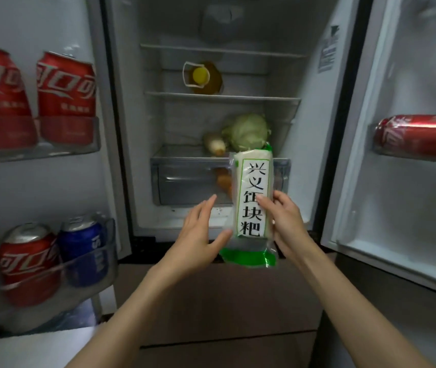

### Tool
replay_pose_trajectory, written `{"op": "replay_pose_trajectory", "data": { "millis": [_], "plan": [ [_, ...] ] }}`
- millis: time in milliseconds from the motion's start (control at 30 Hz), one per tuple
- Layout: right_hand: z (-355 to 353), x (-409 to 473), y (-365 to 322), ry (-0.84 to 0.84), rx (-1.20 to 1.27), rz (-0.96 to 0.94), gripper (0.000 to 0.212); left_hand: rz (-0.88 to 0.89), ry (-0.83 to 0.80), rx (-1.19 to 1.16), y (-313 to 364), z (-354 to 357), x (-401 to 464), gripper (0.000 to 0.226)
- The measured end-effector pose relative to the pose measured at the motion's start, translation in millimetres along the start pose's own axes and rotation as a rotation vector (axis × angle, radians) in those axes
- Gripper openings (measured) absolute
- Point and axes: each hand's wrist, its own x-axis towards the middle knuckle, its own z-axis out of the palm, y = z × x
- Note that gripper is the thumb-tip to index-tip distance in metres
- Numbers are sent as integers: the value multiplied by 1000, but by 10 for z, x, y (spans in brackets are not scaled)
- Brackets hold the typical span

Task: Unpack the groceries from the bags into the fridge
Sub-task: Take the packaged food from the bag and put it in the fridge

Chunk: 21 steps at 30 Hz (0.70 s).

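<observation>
A long white food packet [252,197] with green edges and black characters stands upright in front of the open fridge [315,128]. My right hand [282,221] grips its right side, thumb across the front. My left hand [201,232] is beside the packet's lower left with straight fingers, its thumb touching the packet's edge. Behind the packet are the clear crisper drawer [185,179] and the shelf above it with a cabbage [247,131] and a pale root vegetable [214,144].
A yellow-capped oil bottle [203,78] lies on the middle shelf. The left door bins hold red cans [63,99] above and a red can [27,261] with a blue can [84,248] below. The right door [402,208] holds one red can [418,136] on its side.
</observation>
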Motion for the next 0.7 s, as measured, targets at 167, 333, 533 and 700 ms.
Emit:
{"op": "replay_pose_trajectory", "data": {
  "millis": [167,333,533,700],
  "plan": [
    [339,977,112,-19,120,86,33,-141,78,-92,-186,78,648,72],
    [809,1823,184,-131,113,130,25,-124,373,-163,-463,1,1440,49],
    [1252,2695,125,-151,19,182,28,-216,543,-389,-881,-371,2419,49],
    [1387,3320,224,-96,-386,104,31,-310,567,-381,-1139,-432,2983,50]
  ]
}}
